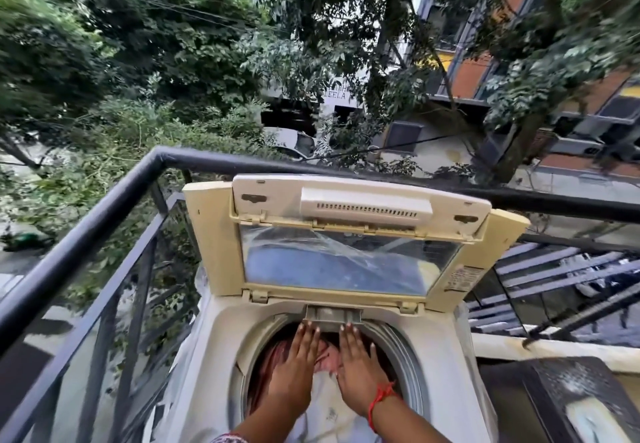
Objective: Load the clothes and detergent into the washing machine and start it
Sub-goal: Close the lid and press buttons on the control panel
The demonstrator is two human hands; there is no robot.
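A cream top-loading washing machine (221,345) stands on a balcony with its lid (346,234) folded up and open. Clothes fill the round drum: a pink striped garment (327,356) at the back and a white one (325,408) nearer me. My left hand (294,370) and my right hand (358,370) lie flat side by side on the clothes, fingers straight and pointing away, pressing them down. A red thread is tied round my right wrist. No detergent is in view.
A black metal railing (104,214) runs along the left and behind the machine, with trees, a parked car and buildings beyond. A dark box-like object (568,404) stands at the lower right beside the machine, behind a low cream ledge.
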